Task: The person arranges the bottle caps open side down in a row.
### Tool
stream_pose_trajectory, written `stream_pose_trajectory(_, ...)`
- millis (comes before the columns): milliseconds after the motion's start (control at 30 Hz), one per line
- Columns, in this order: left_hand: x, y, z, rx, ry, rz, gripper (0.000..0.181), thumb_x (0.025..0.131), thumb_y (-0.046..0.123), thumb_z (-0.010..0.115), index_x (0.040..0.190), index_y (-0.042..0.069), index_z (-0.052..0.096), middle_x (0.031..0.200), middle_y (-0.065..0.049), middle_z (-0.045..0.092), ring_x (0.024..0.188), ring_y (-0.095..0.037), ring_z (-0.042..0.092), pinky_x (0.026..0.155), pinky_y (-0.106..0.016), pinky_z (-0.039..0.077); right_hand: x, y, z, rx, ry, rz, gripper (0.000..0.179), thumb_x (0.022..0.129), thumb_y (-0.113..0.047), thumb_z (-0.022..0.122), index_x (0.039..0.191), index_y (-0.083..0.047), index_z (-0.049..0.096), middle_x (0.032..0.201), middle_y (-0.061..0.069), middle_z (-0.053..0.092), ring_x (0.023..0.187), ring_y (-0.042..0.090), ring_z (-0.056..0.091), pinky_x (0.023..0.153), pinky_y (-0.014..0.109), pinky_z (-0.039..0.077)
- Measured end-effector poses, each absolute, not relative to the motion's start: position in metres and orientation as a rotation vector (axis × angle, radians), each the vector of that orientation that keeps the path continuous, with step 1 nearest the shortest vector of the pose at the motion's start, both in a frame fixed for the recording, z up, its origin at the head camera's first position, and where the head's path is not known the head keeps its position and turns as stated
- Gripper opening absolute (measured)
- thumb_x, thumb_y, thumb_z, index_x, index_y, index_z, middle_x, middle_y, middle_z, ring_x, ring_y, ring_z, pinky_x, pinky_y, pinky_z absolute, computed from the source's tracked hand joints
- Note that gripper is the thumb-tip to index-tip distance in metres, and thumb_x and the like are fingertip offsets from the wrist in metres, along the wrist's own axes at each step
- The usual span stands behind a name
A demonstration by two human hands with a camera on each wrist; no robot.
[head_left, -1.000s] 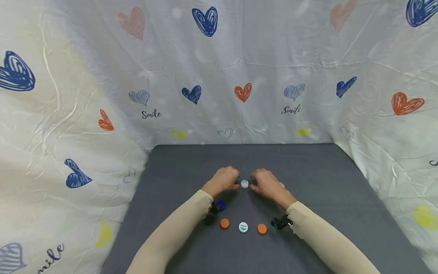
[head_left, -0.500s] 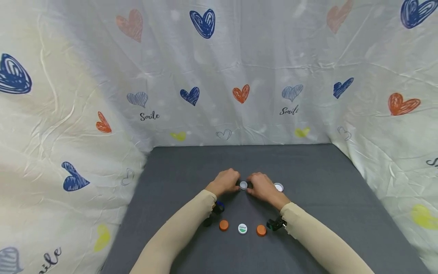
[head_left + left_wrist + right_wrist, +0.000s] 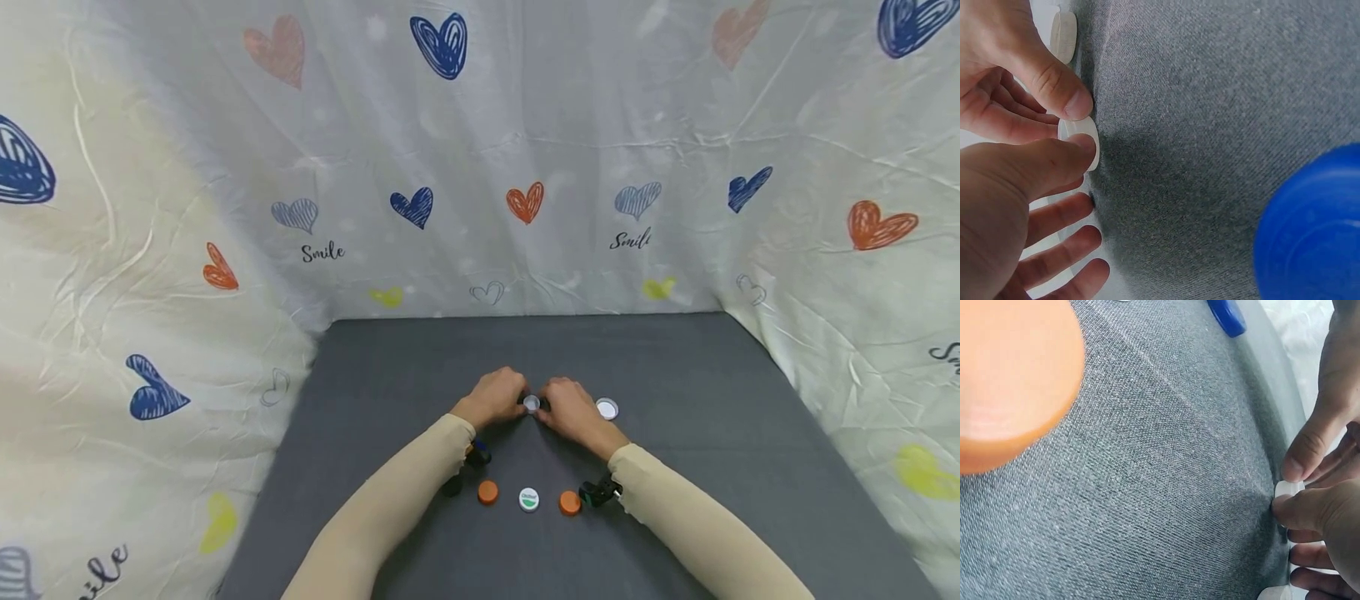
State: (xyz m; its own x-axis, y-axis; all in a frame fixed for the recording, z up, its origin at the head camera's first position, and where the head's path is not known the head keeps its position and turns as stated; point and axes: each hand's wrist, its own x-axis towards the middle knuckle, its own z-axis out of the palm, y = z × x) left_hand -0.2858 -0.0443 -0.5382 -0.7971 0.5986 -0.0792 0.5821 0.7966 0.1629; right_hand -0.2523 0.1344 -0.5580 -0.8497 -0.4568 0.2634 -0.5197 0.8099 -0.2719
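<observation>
A white bottle cap [image 3: 532, 404] stands between both hands near the middle of the cloth. My left hand [image 3: 495, 397] pinches its left side, with the thumb on the cap and the index finger behind it, as the left wrist view shows. From the other side my right hand [image 3: 573, 410] grips the same cap [image 3: 1286, 489] between thumb and index finger. The other fingers of each hand are loosely bent. Just right of the right hand lies a second white cap [image 3: 607, 408], its paler middle facing up.
Nearer the body are an orange cap [image 3: 488, 492], a white cap with green print [image 3: 528, 499] and another orange cap [image 3: 570, 503] in a row. A blue cap [image 3: 1316, 231] lies under the left wrist. Grey cloth [image 3: 660, 525] covers the table; a heart-printed curtain [image 3: 480, 125] hangs behind.
Both hands have closed in on the white cap, from being apart from it to gripping it. The right hand has shifted left, uncovering the second white cap.
</observation>
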Motion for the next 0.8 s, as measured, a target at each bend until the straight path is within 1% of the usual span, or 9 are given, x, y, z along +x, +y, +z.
stream_pose_trajectory(167, -0.284, -0.047, -0.535, 0.958, 2.865, 0.184, 0.017, 0.089, 0.033, 0.076, 0.101, 0.022, 0.079, 0.096, 0.005, 0.073, 0.084, -0.01, 0.065, 0.072, -0.032, 0.054, -0.251, 0.134, -0.556, 0.788, -2.783, 0.505, 0.015, 0.077, -0.019, 0.084, 0.085, -0.009, 0.077, 0.081, 0.006, 0.069, 0.08, 0.029, 0.065, 0.074, 0.048, 0.053)
stream_pose_trajectory(367, -0.28, -0.051, -0.528, 0.978, 2.893, 0.188, 0.022, 0.088, 0.034, 0.077, 0.107, 0.023, 0.078, 0.101, 0.005, 0.073, 0.091, -0.011, 0.066, 0.077, -0.033, 0.056, -0.247, 0.135, -0.549, 0.797, -2.787, 0.511, 0.016, 0.08, -0.02, 0.083, 0.09, -0.009, 0.077, 0.091, 0.006, 0.072, 0.087, 0.028, 0.067, 0.079, 0.047, 0.054)
stream_pose_trajectory(467, -0.276, -0.053, -0.524, 0.996, 2.904, 0.201, 0.023, 0.087, 0.034, 0.077, 0.108, 0.024, 0.078, 0.101, 0.005, 0.073, 0.09, -0.011, 0.067, 0.076, -0.032, 0.056, -0.243, 0.135, -0.544, 0.796, -2.793, 0.525, 0.018, 0.082, -0.021, 0.082, 0.095, -0.009, 0.078, 0.098, 0.007, 0.073, 0.092, 0.027, 0.067, 0.082, 0.046, 0.054)
stream_pose_trajectory(633, -0.267, -0.058, -0.517, 1.047, 2.932, 0.226, 0.023, 0.087, 0.035, 0.078, 0.107, 0.025, 0.078, 0.098, 0.005, 0.073, 0.086, -0.011, 0.066, 0.072, -0.032, 0.055, -0.235, 0.135, -0.535, 0.802, -2.773, 0.543, 0.021, 0.082, -0.023, 0.082, 0.098, -0.01, 0.078, 0.103, 0.007, 0.073, 0.097, 0.027, 0.068, 0.085, 0.047, 0.054)
stream_pose_trajectory(800, -0.256, -0.062, -0.508, 1.076, 2.955, 0.24, 0.026, 0.087, 0.035, 0.077, 0.11, 0.023, 0.078, 0.102, 0.003, 0.074, 0.091, -0.015, 0.067, 0.075, -0.036, 0.057, -0.226, 0.134, -0.525, 0.821, -2.743, 0.582, 0.021, 0.083, -0.023, 0.082, 0.099, -0.01, 0.079, 0.105, 0.007, 0.073, 0.1, 0.026, 0.068, 0.088, 0.047, 0.054)
